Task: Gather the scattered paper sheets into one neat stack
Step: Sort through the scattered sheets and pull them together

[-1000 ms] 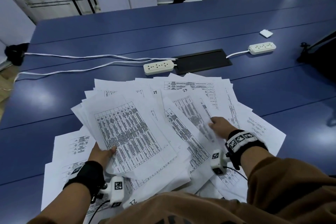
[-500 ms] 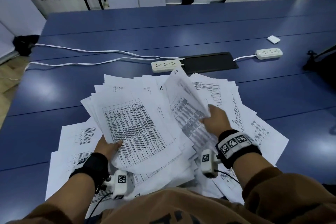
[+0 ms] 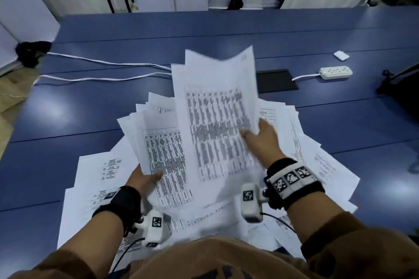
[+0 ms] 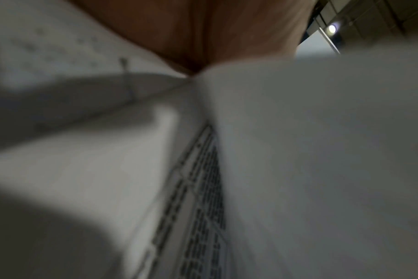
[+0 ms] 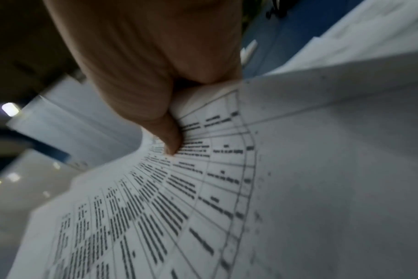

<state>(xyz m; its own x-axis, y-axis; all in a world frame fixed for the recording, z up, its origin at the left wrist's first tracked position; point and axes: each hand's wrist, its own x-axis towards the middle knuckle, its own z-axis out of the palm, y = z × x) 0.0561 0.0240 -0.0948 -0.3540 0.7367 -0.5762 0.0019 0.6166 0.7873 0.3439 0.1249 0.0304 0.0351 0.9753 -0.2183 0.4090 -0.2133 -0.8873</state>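
While our right hand (image 3: 260, 140) pinches a lifted sheet (image 3: 217, 108) by its edge and our left hand (image 3: 145, 179) grips the fanned bundle (image 3: 158, 142), we judge collecting underway; next, lay that sheet squarely onto the bundle above the table (image 3: 68, 115).

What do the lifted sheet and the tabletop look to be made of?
Lifted sheet: thin matt office paper, printed with tables; it bends where the right hand pinches it. Tabletop: smooth blue surface with soft glare patches, probably laminate or painted board.
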